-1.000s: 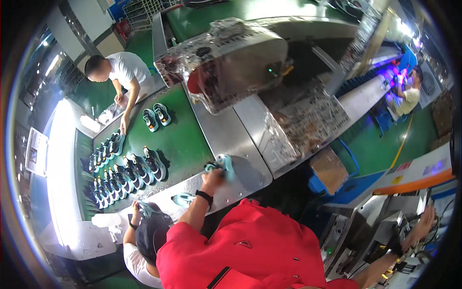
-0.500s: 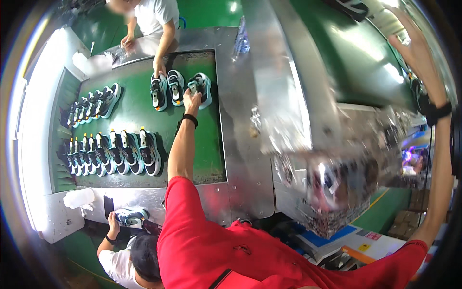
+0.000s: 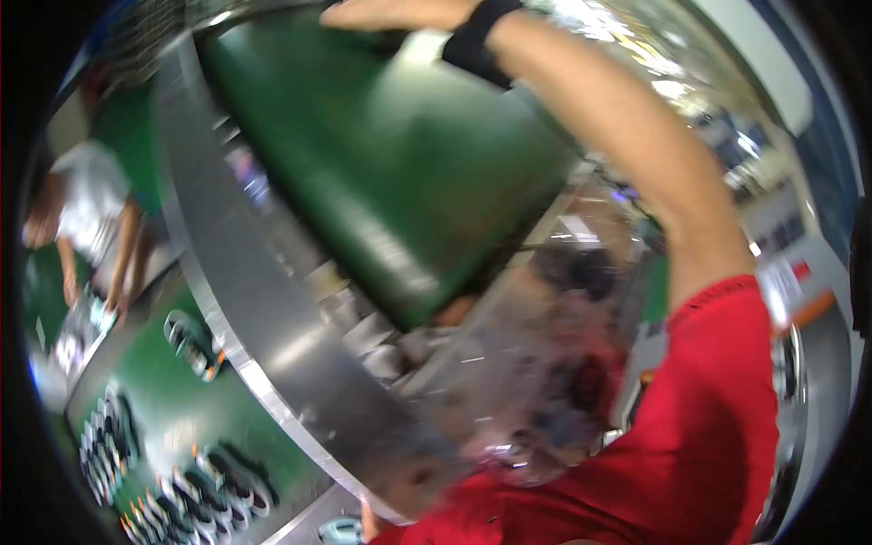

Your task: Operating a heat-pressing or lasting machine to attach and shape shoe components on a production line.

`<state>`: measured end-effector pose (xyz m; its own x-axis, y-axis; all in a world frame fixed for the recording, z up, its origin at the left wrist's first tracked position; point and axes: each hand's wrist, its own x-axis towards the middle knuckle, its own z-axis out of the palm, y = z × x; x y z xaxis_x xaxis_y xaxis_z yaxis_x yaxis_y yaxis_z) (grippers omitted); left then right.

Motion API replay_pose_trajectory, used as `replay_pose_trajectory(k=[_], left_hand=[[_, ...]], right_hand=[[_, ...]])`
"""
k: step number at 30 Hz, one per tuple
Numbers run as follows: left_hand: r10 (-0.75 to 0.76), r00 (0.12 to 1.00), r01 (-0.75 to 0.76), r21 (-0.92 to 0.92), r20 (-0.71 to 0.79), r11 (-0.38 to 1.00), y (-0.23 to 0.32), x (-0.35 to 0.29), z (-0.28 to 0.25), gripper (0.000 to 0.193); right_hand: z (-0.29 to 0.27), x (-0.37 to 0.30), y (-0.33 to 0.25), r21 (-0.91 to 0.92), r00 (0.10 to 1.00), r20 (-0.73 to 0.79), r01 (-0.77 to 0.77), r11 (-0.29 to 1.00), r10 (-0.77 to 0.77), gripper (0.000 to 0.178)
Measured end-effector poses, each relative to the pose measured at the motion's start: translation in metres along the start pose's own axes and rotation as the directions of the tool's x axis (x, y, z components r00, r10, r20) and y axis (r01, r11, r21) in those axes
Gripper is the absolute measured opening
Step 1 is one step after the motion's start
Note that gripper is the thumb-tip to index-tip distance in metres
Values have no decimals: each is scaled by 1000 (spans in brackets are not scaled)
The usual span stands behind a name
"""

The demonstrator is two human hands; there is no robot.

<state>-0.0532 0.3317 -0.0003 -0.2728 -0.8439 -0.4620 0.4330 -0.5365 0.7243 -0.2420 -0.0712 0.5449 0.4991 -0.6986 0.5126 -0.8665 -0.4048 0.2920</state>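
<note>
My right arm in a red sleeve stretches to the upper edge. My right hand [image 3: 400, 13] is blurred and partly cut off, its fingers held out straight, over the far end of a green belt [image 3: 381, 163]. A dark shape just under it is too smeared to name. At the lower edge a patch of skin shows between a teal-soled sneaker [image 3: 341, 530] and my red shirt. It may be part of my left arm; no fingers can be made out there. A dark sneaker [image 3: 191, 345] with orange and teal parts lies on the second green belt [image 3: 163, 400].
Several sneakers [image 3: 218, 486] stand in rows at the lower left. A person in white [image 3: 95, 204] handles something at the left edge. A curved metal rail [image 3: 245, 282] runs between the belts. Clear plastic wrapping [image 3: 509, 391] lies before my chest.
My view has swung right, so the shoe belt now sits lower left. My left hand has left the sneaker it was on. My right hand now reaches across the top.
</note>
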Motion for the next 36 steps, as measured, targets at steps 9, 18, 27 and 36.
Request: replay_pose_trajectory(k=[9, 18, 27, 36], left_hand=[[-209, 957, 202, 57, 200, 978, 34, -43, 128, 40], [-41, 586, 148, -57, 809, 987, 140, -102, 280, 72], [-220, -200, 826, 285, 955, 486, 84, -211, 473, 85], [-501, 32, 61, 498, 865, 865, -113, -346, 554, 46]], right_hand=[[-27, -88, 107, 248, 876, -118, -430, 868, 467, 56], [-257, -273, 83, 708, 702, -334, -253, 659, 629, 27], [-366, -580, -15, 732, 538, -99, -531, 427, 837, 27], [-441, -851, -235, 908, -239, -236, -399, 126, 942, 76]])
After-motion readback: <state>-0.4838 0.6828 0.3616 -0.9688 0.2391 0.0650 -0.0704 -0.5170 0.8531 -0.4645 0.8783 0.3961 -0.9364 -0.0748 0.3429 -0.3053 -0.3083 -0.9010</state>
